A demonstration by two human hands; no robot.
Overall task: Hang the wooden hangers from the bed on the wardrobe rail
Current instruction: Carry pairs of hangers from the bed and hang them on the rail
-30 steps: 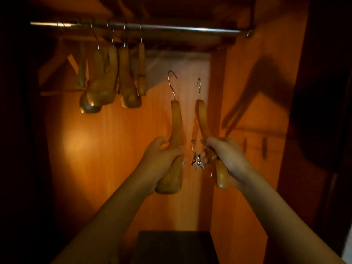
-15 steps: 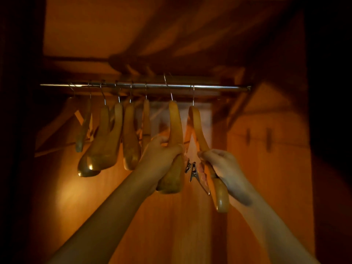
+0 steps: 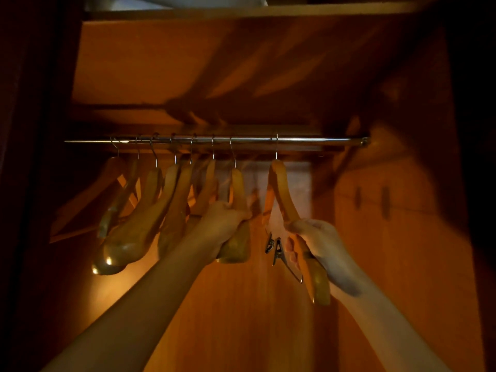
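A metal wardrobe rail (image 3: pixel 308 140) runs across the dim wooden wardrobe. Several wooden hangers (image 3: pixel 150 208) hang bunched on its left half. My left hand (image 3: pixel 222 224) grips a thick wooden hanger (image 3: pixel 237 189) whose hook sits over the rail, right of the bunch. My right hand (image 3: pixel 319 242) grips another wooden hanger (image 3: pixel 281 189), hooked on the rail further right. Metal clips (image 3: pixel 275 248) dangle from this one beside my fingers.
A wooden shelf (image 3: pixel 214 63) spans above the rail. The right side wall (image 3: pixel 402 237) carries two small pegs (image 3: pixel 385 200). The rail's right end is bare up to its bracket (image 3: pixel 365 141).
Both hands rose with their hangers from well below the rail. The two hooks now rest over the rail. The view tilted upward.
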